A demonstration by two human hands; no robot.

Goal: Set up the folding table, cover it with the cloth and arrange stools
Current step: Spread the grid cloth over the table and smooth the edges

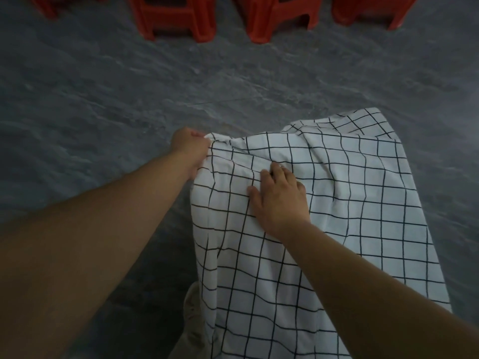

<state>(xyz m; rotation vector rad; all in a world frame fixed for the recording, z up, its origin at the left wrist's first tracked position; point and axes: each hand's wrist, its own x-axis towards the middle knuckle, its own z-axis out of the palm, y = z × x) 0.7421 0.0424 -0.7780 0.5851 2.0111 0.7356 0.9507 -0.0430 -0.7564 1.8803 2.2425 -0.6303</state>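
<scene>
A white cloth (337, 216) with a black grid pattern hangs in front of me over the grey floor, folded and creased. My left hand (190, 145) grips its upper left corner in a fist. My right hand (281, 195) lies lower on the cloth's middle, fingers curled into a fold of the fabric. Several red plastic stools (176, 18) stand in a row along the top edge of the view. No folding table is in view.
Grey stone-patterned floor (129, 99) spreads between me and the stools. A light-coloured shoe (191, 314) shows at the bottom, partly behind the cloth.
</scene>
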